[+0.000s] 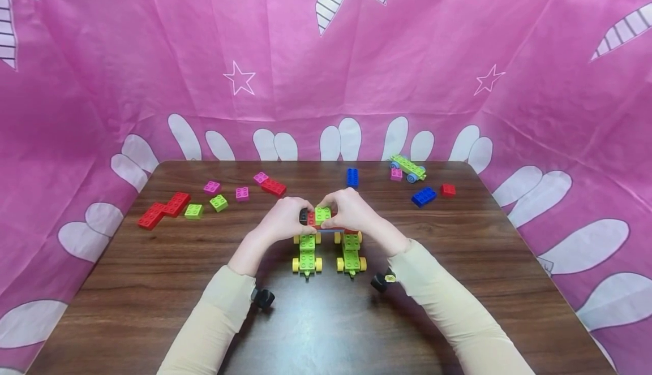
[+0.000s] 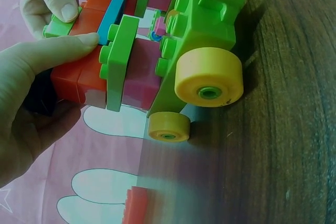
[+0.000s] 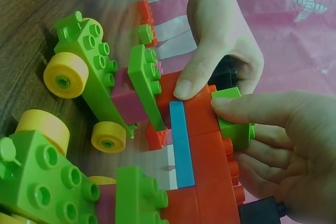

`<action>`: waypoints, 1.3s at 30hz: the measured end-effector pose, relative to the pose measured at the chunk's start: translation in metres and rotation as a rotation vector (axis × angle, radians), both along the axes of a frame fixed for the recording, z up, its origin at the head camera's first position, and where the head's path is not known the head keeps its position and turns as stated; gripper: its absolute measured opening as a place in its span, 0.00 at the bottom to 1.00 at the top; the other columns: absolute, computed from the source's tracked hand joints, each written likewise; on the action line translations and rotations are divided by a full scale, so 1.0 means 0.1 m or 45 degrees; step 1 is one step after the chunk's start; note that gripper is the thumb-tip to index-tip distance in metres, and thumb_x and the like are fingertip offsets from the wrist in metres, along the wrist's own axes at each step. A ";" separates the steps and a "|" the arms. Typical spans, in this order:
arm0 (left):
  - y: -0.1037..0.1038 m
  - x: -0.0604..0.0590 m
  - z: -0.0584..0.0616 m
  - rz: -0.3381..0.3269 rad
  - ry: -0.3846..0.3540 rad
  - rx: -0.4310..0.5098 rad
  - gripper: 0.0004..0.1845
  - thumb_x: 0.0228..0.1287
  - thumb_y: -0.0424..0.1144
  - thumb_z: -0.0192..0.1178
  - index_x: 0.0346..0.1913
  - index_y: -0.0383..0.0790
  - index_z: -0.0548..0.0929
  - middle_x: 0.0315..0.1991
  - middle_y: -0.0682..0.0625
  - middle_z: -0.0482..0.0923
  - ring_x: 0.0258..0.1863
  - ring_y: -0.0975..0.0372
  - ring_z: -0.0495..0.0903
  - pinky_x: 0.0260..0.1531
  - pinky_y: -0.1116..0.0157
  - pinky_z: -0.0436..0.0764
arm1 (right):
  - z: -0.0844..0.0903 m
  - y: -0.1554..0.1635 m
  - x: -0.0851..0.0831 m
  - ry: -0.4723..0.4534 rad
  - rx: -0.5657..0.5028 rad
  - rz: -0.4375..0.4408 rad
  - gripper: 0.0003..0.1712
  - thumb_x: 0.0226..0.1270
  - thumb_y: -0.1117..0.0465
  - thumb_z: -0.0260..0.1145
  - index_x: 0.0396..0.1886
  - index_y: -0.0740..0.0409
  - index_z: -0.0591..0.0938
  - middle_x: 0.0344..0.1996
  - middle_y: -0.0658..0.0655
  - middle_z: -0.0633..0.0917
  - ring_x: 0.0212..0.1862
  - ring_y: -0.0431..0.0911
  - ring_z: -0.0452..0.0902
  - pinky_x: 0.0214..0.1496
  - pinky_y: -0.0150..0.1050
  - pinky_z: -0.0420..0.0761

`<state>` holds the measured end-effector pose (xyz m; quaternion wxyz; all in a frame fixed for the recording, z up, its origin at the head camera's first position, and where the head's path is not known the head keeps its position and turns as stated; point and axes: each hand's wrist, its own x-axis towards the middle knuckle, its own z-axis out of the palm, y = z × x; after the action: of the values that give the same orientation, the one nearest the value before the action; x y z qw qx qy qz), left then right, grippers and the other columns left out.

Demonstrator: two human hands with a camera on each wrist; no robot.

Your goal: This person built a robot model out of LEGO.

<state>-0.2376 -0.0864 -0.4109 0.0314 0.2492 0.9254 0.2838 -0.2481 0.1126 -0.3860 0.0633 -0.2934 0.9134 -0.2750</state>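
Two green wheeled bases, left [image 1: 307,257] and right [image 1: 351,258], stand side by side on yellow wheels. Magenta bricks [image 3: 127,98] and thin green bricks [image 3: 144,85] rise from them. Red bricks [image 3: 203,114] bridge the two, with a blue piece [image 3: 182,145] below. My left hand [image 1: 285,218] grips the bridge's left end, its thumb on a red brick and its fingers around by a black brick [image 1: 303,216]. On top, a green brick [image 1: 323,214] is pinched between thumb and fingers of my right hand [image 1: 350,212]. Another black brick [image 3: 261,211] sits at the right end.
Red bricks [image 1: 164,210], green bricks [image 1: 193,211] and pink bricks [image 1: 241,194] lie at the back left. Blue bricks [image 1: 424,196], a small red brick [image 1: 448,190] and a green base with blue wheels [image 1: 407,167] are at the back right. Pink cloth [image 1: 285,52] surrounds the wooden table [image 1: 316,330].
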 end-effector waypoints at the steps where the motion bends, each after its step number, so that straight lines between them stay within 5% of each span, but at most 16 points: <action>1: 0.00 0.00 0.00 -0.001 0.001 -0.001 0.23 0.49 0.45 0.76 0.47 0.38 0.85 0.38 0.49 0.85 0.36 0.61 0.79 0.40 0.63 0.83 | 0.00 0.00 0.00 0.003 0.000 -0.001 0.20 0.50 0.59 0.79 0.45 0.58 0.88 0.38 0.53 0.90 0.37 0.48 0.82 0.38 0.36 0.82; 27: 0.01 0.00 0.00 0.000 -0.015 0.005 0.23 0.49 0.44 0.77 0.47 0.38 0.85 0.38 0.50 0.85 0.35 0.62 0.78 0.39 0.64 0.82 | 0.00 0.01 -0.01 -0.028 -0.018 0.016 0.19 0.50 0.59 0.79 0.44 0.59 0.88 0.34 0.52 0.89 0.30 0.40 0.77 0.32 0.32 0.79; 39: 0.01 -0.01 0.00 0.029 -0.043 0.000 0.23 0.49 0.45 0.77 0.48 0.38 0.86 0.37 0.50 0.85 0.35 0.62 0.78 0.40 0.64 0.82 | -0.01 0.04 -0.01 -0.001 0.001 0.050 0.20 0.53 0.59 0.77 0.47 0.58 0.87 0.41 0.54 0.89 0.41 0.48 0.83 0.45 0.40 0.84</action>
<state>-0.2387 -0.0854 -0.4110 0.0439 0.2339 0.9274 0.2885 -0.2489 0.1161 -0.3874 0.0693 -0.3110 0.9076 -0.2735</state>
